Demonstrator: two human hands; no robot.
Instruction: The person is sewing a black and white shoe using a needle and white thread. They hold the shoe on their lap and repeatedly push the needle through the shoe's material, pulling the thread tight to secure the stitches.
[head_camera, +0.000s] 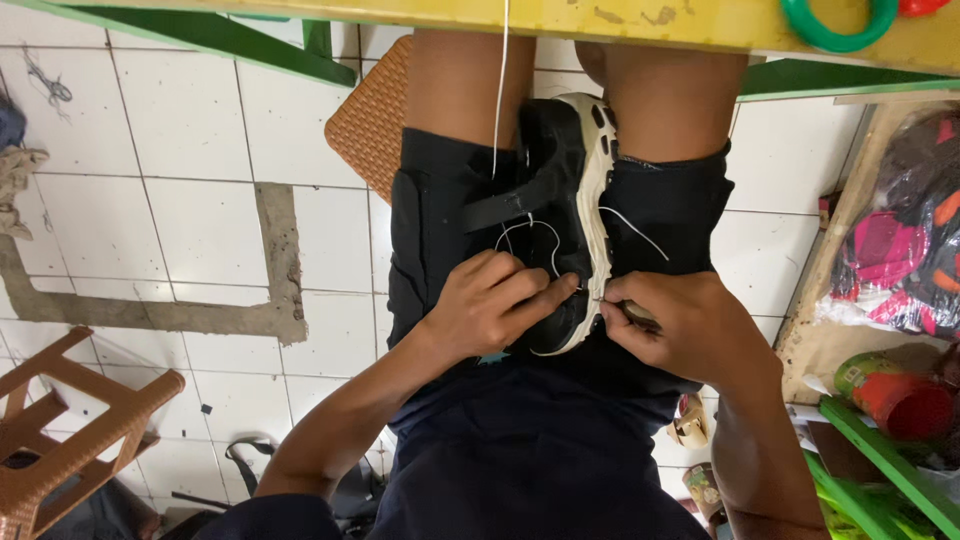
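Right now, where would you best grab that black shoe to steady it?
Grip the black shoe over its upper near the strap, coming from its left side. The left hand already rests lower down there, while the right hand works at the white sole edge, which should stay exposed.

head view | worn on head | faces straight down | close over lap | single view

there is one black shoe with a white sole, in the middle. two hands touch it, the left hand and the right hand. one white thread hangs down from the far side. one green ring sits far right. one brown stool stands near left. one brown mat lies on the floor.
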